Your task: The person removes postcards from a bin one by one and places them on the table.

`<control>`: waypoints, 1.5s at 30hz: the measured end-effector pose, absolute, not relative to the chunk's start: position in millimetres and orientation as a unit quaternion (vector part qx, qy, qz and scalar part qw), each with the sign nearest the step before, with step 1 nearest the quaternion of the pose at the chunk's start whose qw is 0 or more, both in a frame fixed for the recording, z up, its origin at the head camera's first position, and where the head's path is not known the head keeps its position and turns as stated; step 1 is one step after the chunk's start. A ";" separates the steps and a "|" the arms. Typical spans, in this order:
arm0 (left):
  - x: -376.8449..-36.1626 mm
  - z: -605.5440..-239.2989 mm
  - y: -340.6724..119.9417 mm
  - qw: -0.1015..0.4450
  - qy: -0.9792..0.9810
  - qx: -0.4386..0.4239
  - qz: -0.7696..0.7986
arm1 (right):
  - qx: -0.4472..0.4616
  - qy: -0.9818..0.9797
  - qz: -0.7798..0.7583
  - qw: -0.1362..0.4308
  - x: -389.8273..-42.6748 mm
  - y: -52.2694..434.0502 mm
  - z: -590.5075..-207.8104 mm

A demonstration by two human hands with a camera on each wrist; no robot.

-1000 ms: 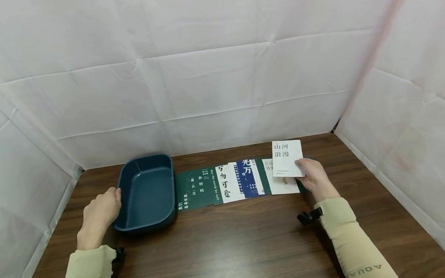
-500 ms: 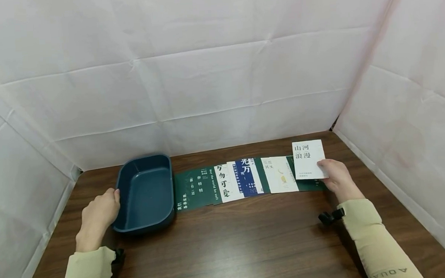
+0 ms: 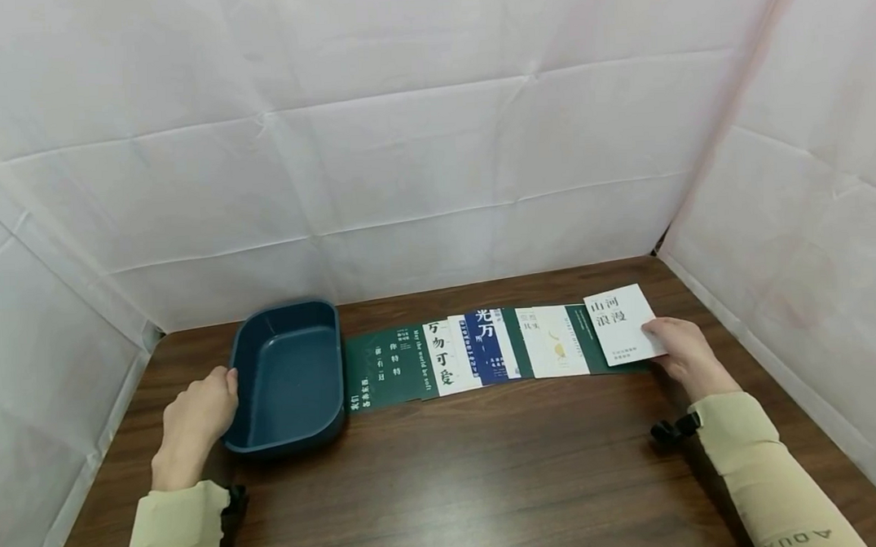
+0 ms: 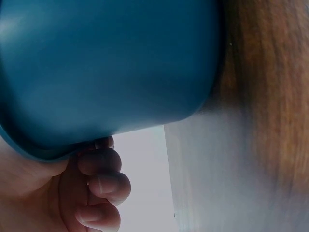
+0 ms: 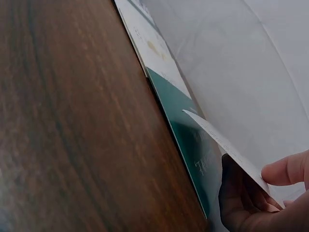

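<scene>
My right hand [image 3: 685,356] pinches a white card [image 3: 620,324] with dark Chinese characters, thumb on its face and fingers beneath. The card is tilted and overlaps the right end of a row of printed cards. At that end lies a dark green card [image 5: 181,125], partly covered in the head view. Beside it are a white card with a yellow drawing [image 3: 556,342], a blue card [image 3: 491,349] and several more green and white ones, overlapping leftward. My left hand [image 3: 200,414] grips the left rim of a dark blue plastic basin [image 4: 111,63], fingers curled outside its wall.
All of it stands on a brown wooden table [image 3: 447,485]. White sheeting [image 3: 418,144] rises behind the table and on both sides. The row's left end meets the basin's right wall.
My right hand has carried the white card rightward, from over the yellow-drawing card to the row's right end, and turned it slightly. The left hand and basin stay in place.
</scene>
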State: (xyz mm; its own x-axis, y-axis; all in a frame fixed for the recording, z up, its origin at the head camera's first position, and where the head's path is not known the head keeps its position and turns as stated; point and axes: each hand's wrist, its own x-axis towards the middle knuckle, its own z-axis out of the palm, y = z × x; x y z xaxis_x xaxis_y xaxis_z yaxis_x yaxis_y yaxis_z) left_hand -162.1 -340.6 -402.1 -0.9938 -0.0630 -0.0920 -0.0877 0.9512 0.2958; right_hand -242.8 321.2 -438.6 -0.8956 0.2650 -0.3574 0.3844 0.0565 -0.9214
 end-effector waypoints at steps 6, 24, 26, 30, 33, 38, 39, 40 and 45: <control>-162.6 -402.7 -340.5 0.046 0.986 -0.040 0.153 | 0.214 0.747 -0.629 0.037 -241.5 322.2 -441.7; -163.8 -403.6 -341.8 0.038 0.987 -0.037 0.151 | 0.165 0.852 -0.497 0.008 -236.3 325.1 -441.5; -163.8 -403.7 -341.5 0.037 0.987 -0.037 0.151 | 0.164 0.859 -0.485 0.008 -235.3 325.6 -442.7; -163.6 -403.4 -340.3 0.037 0.987 -0.039 0.151 | 0.155 0.874 -0.461 -0.008 -233.3 325.7 -443.4; -163.6 -402.9 -340.4 0.038 0.987 -0.040 0.150 | 0.146 0.898 -0.415 -0.027 -232.0 324.8 -441.1; -162.9 -401.6 -340.5 0.042 0.987 -0.041 0.149 | 0.128 0.937 -0.320 -0.060 -231.7 324.1 -439.2; -162.8 -401.4 -340.5 0.043 0.987 -0.041 0.149 | 0.124 0.941 -0.309 -0.064 -231.9 324.2 -439.1; -162.7 -401.2 -340.4 0.044 0.987 -0.041 0.148 | 0.121 0.943 -0.303 -0.067 -232.1 324.2 -438.8; -162.6 -400.9 -339.9 0.044 0.987 -0.041 0.148 | 0.117 0.953 -0.275 -0.054 -233.9 323.7 -437.0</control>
State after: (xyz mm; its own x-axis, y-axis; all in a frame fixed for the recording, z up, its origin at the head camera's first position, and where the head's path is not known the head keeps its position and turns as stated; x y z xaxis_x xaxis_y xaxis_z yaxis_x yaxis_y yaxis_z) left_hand -162.6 -339.9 -400.9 -0.9928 -0.0690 -0.0984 -0.0948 0.9527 0.2887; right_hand -233.9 323.7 -437.0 -0.9670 0.2519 0.0389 0.1926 0.8220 -0.5359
